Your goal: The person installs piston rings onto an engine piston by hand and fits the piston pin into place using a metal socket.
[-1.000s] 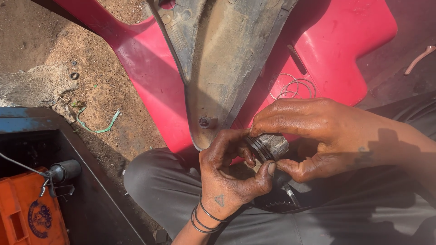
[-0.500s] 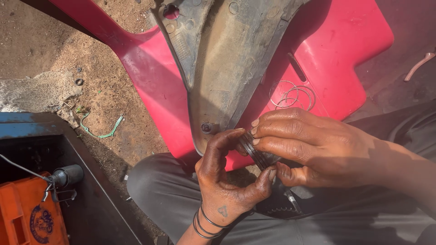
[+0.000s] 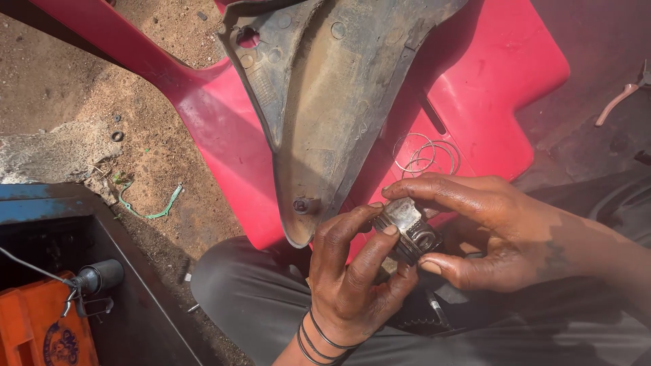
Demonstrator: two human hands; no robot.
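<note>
Piston point(image 3: 409, 229) clamped between fingers of both hands, lower half hidden by fingers.

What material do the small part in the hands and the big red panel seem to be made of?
The small ringed part, held by both the left hand and the right hand, looks like bare grey metal with a dull shine. The red panel seems to be glossy moulded plastic, smooth and curved.

Sun's hitting sandy dirt ground point(image 3: 61, 88) at 10 o'clock; a dark blue-edged toolbox point(image 3: 81, 217) is sitting at 8.
</note>
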